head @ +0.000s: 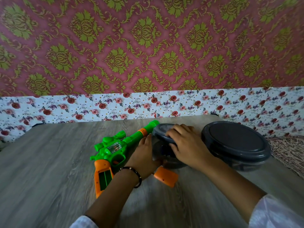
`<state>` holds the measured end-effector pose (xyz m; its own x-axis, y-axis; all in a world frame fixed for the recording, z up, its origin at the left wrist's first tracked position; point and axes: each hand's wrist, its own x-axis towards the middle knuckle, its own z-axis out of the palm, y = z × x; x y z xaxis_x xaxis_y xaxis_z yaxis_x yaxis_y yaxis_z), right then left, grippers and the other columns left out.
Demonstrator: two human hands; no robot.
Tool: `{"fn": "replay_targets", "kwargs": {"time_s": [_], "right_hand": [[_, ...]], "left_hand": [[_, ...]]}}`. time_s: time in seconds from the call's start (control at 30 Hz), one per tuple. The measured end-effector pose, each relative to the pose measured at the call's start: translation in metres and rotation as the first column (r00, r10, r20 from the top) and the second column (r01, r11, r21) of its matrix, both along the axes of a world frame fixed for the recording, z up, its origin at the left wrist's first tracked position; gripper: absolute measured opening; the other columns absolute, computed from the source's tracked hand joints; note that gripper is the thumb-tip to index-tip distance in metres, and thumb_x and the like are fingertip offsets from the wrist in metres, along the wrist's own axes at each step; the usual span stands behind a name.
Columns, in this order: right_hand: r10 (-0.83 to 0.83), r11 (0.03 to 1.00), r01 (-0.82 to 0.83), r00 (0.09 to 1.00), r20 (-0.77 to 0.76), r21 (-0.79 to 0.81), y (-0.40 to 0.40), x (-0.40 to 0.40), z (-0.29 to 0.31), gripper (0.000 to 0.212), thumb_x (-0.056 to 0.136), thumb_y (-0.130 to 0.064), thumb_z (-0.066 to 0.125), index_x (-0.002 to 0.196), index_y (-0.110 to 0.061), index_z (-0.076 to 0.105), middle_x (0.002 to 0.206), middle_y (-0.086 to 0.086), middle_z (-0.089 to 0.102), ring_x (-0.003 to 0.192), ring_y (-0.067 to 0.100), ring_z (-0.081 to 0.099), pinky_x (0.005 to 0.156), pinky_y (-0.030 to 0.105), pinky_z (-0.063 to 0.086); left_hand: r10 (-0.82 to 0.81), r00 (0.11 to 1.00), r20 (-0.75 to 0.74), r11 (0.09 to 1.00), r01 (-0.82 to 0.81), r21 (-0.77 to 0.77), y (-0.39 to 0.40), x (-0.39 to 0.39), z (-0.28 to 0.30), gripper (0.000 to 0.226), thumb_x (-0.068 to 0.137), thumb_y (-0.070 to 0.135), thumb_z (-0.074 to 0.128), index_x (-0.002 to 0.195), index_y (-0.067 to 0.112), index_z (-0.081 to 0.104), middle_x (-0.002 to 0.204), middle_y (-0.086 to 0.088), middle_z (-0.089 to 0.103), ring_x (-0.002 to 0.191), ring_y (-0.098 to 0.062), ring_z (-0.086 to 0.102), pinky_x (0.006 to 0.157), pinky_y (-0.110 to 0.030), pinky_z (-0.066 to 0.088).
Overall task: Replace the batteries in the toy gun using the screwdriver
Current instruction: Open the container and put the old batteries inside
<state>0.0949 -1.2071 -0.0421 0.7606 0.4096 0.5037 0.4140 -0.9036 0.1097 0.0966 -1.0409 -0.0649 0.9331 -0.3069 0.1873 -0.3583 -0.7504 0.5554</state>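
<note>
Toy gun [115, 150] lies left of both hands' fingers [174, 130].

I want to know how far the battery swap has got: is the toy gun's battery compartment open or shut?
Open: the toy gun shows a bare green slot in its grip, and the orange cover lies apart on the table.

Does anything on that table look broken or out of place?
Not broken, but the toy gun lies with its handle's battery slot uncovered, and the orange cover lies loose on the table beside the left hand. The right hand rests on the smaller grey container's lid.
</note>
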Motion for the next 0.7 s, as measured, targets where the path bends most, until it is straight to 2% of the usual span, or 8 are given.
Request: {"fn": "replay_targets", "kwargs": {"time_s": [0.1, 0.2, 0.3, 0.4, 0.5, 0.57, 0.63, 0.7], "right_hand": [[0.046, 0.999, -0.046, 0.999, -0.015, 0.002, 0.005, -0.012, -0.003, 0.035, 0.065, -0.020, 0.076, 0.096, -0.018, 0.061, 0.096, 0.004, 0.061, 0.091, 0.028, 0.061, 0.073, 0.042, 0.051], [0.069, 0.997, -0.068, 0.995, -0.067, 0.025, 0.008, -0.020, -0.002, 0.029, 0.072, -0.021, 0.071, 0.098, -0.017, 0.061, 0.100, 0.004, 0.060, 0.096, 0.027, 0.059, 0.077, 0.044, 0.051], [0.101, 0.984, -0.078, 0.985, -0.140, 0.162, 0.008, -0.023, 0.007, 0.023, 0.083, -0.025, 0.064, 0.105, -0.018, 0.061, 0.107, 0.001, 0.056, 0.103, 0.021, 0.053, 0.085, 0.036, 0.046], [0.097, 0.953, -0.044, 0.982, -0.164, 0.301, 0.004, -0.019, 0.019, 0.025, 0.087, -0.031, 0.059, 0.109, -0.018, 0.059, 0.110, -0.002, 0.055, 0.103, 0.016, 0.052, 0.082, 0.027, 0.043], [-0.026, 0.958, 0.097, 0.967, -0.255, 0.269, -0.004, -0.008, 0.022, 0.040, 0.090, -0.040, 0.052, 0.123, -0.017, 0.053, 0.122, 0.000, 0.054, 0.112, 0.017, 0.049, 0.092, 0.035, 0.044], [-0.075, 0.958, 0.168, 0.929, -0.362, 0.232, -0.009, -0.002, 0.021, 0.046, 0.091, -0.046, 0.049, 0.125, -0.016, 0.052, 0.124, 0.003, 0.053, 0.114, 0.019, 0.048, 0.094, 0.039, 0.043], [-0.067, 0.959, 0.183, 0.890, -0.451, 0.218, -0.012, -0.001, 0.022, 0.049, 0.090, -0.050, 0.048, 0.123, -0.015, 0.053, 0.124, 0.005, 0.052, 0.113, 0.021, 0.048, 0.095, 0.040, 0.043], [-0.028, 0.963, 0.158, 0.863, -0.505, 0.217, -0.015, -0.003, 0.023, 0.053, 0.088, -0.052, 0.050, 0.127, -0.016, 0.050, 0.128, 0.005, 0.050, 0.116, 0.020, 0.047, 0.097, 0.039, 0.042]], "left_hand": [[-0.015, 1.000, 0.012, 1.000, 0.015, 0.000, 0.002, -0.001, 0.000, 0.094, 0.079, 0.036, 0.072, 0.149, 0.013, 0.013, 0.148, -0.005, 0.032, 0.133, -0.020, 0.037, 0.102, -0.018, 0.029], [-0.028, 0.999, 0.016, 0.999, 0.028, 0.015, 0.003, -0.001, 0.001, 0.093, 0.078, 0.036, 0.073, 0.148, 0.013, 0.016, 0.146, -0.006, 0.034, 0.131, -0.020, 0.038, 0.097, -0.013, 0.026], [-0.036, 0.999, 0.021, 0.998, 0.035, 0.048, 0.003, -0.001, 0.001, 0.093, 0.078, 0.035, 0.073, 0.149, 0.013, 0.015, 0.146, -0.008, 0.033, 0.132, -0.023, 0.037, 0.100, -0.018, 0.028], [-0.021, 1.000, 0.013, 0.995, 0.019, 0.103, 0.005, 0.000, 0.004, 0.100, 0.078, 0.039, 0.072, 0.150, 0.012, 0.008, 0.149, -0.011, 0.027, 0.135, -0.028, 0.035, 0.107, -0.027, 0.029], [-0.028, 0.999, 0.019, 0.991, 0.025, 0.133, 0.006, 0.003, 0.007, 0.108, 0.074, 0.044, 0.074, 0.151, 0.011, 0.005, 0.151, -0.013, 0.024, 0.137, -0.031, 0.031, 0.112, -0.036, 0.030], [-0.073, 0.996, 0.046, 0.979, 0.063, 0.194, 0.006, 0.004, 0.009, 0.110, 0.074, 0.047, 0.073, 0.151, 0.013, 0.001, 0.155, -0.010, 0.016, 0.143, -0.029, 0.020, 0.116, -0.036, 0.022], [-0.148, 0.984, 0.095, 0.942, 0.111, 0.316, 0.008, 0.008, 0.011, 0.111, 0.075, 0.051, 0.070, 0.151, 0.017, -0.003, 0.158, -0.005, 0.008, 0.146, -0.024, 0.008, 0.119, -0.035, 0.012], [-0.207, 0.970, 0.125, 0.904, 0.141, 0.403, 0.011, 0.015, 0.013, 0.112, 0.072, 0.052, 0.072, 0.151, 0.022, -0.002, 0.159, -0.002, 0.006, 0.146, -0.023, 0.005, 0.119, -0.039, 0.014]]}}
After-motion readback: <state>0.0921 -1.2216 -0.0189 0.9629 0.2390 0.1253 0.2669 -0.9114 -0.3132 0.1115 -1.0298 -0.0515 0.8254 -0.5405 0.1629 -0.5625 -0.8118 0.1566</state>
